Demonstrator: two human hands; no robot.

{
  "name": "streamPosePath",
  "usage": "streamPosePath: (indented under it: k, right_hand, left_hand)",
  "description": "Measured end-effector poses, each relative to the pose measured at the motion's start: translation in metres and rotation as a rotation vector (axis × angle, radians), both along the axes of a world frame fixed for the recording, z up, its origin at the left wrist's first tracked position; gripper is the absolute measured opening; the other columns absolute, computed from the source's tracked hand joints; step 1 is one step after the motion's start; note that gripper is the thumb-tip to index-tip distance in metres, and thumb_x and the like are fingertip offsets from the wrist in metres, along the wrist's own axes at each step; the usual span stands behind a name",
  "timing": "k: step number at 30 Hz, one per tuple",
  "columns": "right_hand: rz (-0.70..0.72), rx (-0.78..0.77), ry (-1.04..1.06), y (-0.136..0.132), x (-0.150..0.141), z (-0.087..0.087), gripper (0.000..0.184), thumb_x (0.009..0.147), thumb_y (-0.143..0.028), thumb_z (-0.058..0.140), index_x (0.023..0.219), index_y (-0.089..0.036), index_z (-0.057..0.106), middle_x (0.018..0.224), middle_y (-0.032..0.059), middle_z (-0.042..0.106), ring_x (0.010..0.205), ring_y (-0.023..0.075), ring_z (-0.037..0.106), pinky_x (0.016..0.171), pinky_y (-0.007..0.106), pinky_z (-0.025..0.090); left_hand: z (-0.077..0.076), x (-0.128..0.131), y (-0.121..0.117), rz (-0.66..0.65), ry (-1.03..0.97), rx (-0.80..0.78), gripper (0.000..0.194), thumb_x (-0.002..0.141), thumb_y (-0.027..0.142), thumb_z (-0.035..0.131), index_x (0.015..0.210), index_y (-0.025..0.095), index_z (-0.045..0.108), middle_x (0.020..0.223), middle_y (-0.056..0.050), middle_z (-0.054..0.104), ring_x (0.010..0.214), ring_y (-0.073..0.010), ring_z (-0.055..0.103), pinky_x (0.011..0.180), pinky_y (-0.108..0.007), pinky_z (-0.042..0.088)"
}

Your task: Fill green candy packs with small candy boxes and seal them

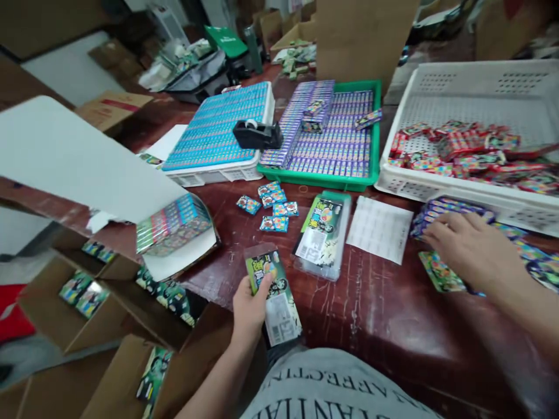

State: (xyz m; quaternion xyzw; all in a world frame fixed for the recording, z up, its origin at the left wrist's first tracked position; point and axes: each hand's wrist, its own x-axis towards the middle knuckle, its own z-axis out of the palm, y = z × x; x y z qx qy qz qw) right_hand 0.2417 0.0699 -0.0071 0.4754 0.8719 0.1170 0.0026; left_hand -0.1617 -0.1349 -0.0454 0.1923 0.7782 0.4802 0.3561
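My left hand [250, 308] pinches a printed plastic pouch [279, 305], green and black with a white label, thumb across its front. A stack of similar pouches [321, 235] lies flat on the table just beyond it. Over to the right, my right hand [463, 244] rests with bent fingers on a pile of small purple packets [441, 208]; its fingertips are partly hidden against them. A green colourful packet [441, 272] lies under the same hand. Between the pouch stack and this hand is a white sticker sheet [379, 228].
Several small blue packets [273, 198] lie mid-table. Behind stand a white tray of blue packs [218, 128], a black tape dispenser [257, 135], a green tray [376, 139] of purple packs and a white crate [437, 177] of red packets. Open cartons [109, 326] sit lower left.
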Motion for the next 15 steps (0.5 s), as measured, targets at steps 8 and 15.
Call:
streamPosePath:
  k: [8, 15]
  right_hand:
    - [-0.166, -0.043, -0.119, -0.01, 0.01, -0.026, 0.027, 0.095, -0.043, 0.06, 0.104, -0.018, 0.059, 0.093, 0.016, 0.066, 0.082, 0.0318, 0.063, 0.071, 0.041, 0.043]
    - [-0.087, -0.019, 0.092, -0.035, -0.012, -0.005, 0.032, 0.1, -0.041, 0.051, 0.117, -0.016, 0.062, 0.1, 0.0182, 0.069, 0.095, 0.0349, 0.064, 0.085, 0.046, 0.049]
  left_hand:
    - [0.017, -0.036, -0.004, -0.165, 0.748, -0.018, 0.084, 0.083, 0.054, 0.073, 0.147, 0.01, 0.04, 0.144, -0.026, 0.052, 0.134, -0.0379, 0.051, 0.112, -0.056, 0.039]
    - [0.021, -0.04, 0.141, -0.443, 0.989, -0.24, 0.095, 0.079, 0.068, 0.067, 0.144, 0.003, 0.044, 0.134, -0.033, 0.055, 0.125, -0.0496, 0.052, 0.101, -0.062, 0.043]
